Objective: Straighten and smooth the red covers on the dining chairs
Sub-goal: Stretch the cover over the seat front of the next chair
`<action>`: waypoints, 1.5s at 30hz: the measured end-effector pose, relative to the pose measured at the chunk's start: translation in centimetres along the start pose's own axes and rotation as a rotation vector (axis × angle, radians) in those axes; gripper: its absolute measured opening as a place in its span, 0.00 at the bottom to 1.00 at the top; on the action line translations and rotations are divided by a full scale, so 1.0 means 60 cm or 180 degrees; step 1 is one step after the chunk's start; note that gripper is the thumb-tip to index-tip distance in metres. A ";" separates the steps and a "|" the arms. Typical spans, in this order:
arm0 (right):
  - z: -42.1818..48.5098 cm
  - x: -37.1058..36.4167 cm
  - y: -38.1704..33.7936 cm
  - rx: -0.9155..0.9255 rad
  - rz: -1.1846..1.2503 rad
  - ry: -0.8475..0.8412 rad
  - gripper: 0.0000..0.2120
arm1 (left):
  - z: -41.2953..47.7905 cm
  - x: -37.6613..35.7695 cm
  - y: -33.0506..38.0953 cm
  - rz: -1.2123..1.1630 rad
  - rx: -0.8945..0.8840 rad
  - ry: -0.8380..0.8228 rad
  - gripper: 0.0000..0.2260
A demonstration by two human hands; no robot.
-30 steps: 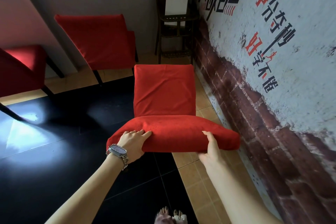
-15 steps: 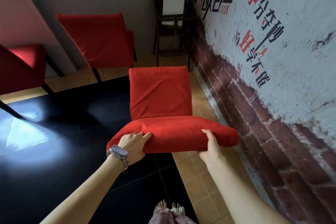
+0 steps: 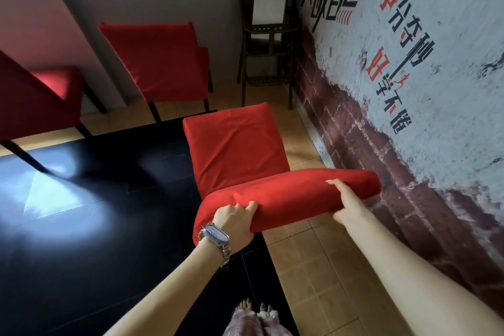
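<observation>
We record a plain red cover (image 3: pixel 286 196) on the nearest chair (image 3: pixel 237 150), and the same red on the chair behind (image 3: pixel 155 60). The floor (image 3: pixel 81 254) is part glossy black, part tan tile. The wall (image 3: pixel 458 43) bears black and red lettering on pale plaster above dark red brick.

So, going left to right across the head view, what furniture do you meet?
Red-covered chair at the left edge → second red-covered chair → dark wicker high chair → painted wall. The held chair overlaps, so it is left out.
</observation>
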State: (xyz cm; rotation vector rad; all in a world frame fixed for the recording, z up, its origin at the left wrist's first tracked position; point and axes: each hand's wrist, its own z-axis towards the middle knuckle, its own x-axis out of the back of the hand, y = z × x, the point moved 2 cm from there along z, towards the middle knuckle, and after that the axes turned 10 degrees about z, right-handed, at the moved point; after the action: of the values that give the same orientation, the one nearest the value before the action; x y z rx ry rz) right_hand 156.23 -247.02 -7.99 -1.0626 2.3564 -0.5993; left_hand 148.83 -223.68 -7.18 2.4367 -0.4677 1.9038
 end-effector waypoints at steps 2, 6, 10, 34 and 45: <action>0.002 -0.008 -0.014 0.0039 -0.0063 0.0041 0.23 | 0.003 0.009 0.002 -0.0014 0.0030 0.0007 0.23; 0.006 -0.039 -0.030 0.0041 -0.0196 -0.0032 0.22 | 0.010 0.023 -0.013 -0.0103 0.0075 0.0093 0.22; 0.009 -0.088 -0.049 0.0135 -0.0481 0.0121 0.32 | 0.039 0.044 -0.054 -0.0118 0.0166 0.0238 0.24; 0.064 -0.298 -0.118 0.4354 -0.7212 -0.1816 0.61 | 0.211 0.086 -0.223 -0.0078 0.0786 0.0334 0.28; 0.107 -0.357 -0.159 0.4616 -0.6309 -0.3115 0.29 | 0.212 0.086 -0.186 -0.0087 0.1909 0.0535 0.27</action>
State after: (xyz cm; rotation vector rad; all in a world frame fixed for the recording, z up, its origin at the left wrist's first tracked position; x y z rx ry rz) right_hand 177.82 -237.39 -2.35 -1.6876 -0.6861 -1.3768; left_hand 164.66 -216.62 -3.65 2.5204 0.1751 2.4933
